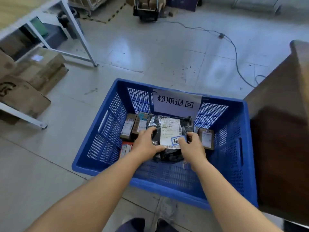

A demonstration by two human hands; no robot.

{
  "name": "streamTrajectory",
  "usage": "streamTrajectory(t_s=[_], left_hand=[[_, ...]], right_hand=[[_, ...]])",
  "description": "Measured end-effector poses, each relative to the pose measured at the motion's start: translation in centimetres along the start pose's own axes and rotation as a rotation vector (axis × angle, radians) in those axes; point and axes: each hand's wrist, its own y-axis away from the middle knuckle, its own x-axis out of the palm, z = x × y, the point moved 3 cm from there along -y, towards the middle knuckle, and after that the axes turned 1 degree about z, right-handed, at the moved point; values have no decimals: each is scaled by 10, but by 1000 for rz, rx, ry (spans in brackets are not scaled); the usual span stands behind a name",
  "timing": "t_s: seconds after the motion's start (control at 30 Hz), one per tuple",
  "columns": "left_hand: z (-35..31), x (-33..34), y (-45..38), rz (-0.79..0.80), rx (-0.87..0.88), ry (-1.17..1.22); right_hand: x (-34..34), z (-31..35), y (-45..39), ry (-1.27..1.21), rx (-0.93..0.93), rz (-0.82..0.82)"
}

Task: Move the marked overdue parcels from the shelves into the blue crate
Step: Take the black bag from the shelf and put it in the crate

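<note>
1. Shoes (150, 225), dark and only partly in view at the bottom edge, stand just short of the blue crate (167, 191), so the person is likely bending over its near wall to reach in with both forearms.
2. Left hand (147, 144) grips the left edge of a black plastic mailer parcel (168, 154), fingers curled over the top and thumb along the near side.
3. Right hand (192, 146) holds the right edge the same way, its thumb lying across the blue-bordered overdue sticker (178, 139) on the white shipping label (170, 129).
4. Two hands on a soft bag keep it flat and label-up, which I judge suits setting it down rather than dropping it; whether it already rests on the load below, I cannot tell.
5. Small brown boxes (128, 129) with labels lie beneath and beside the mailer at the crate's far end, another (206, 138) at its right, and a red-and-white carton (126, 149) sits by the left wrist.
6. A paper sign (175, 102) with handwritten characters hangs on the crate's far wall, probably naming its purpose.
7. The crate sits on a pale, scuffed tiled floor (150, 52), touching or just beside a dark wooden cabinet (284, 131) on the right.
8. White metal shelving (78, 32) with cardboard boxes (41, 69) stands to the left; a black cable (234, 52) trails across the floor beyond.
</note>
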Motion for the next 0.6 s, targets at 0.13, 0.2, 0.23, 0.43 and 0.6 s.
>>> streamTrajectory(t_s=[0.13, 0.2, 0.23, 0.43, 0.6], left_hand=[[33, 33, -40, 61, -93, -33], [52, 51, -59, 106, -124, -37], [62, 59, -68, 128, -134, -38], [127, 108, -124, 206, -152, -128], [183, 150, -171, 270, -163, -204]], right_hand=[[27, -34, -46, 1, 116, 38], [43, -53, -68, 25, 186, 57], [52, -63, -78, 39, 218, 65], [110, -125, -131, 94, 340, 81], [160, -178, -172, 90, 423, 67]])
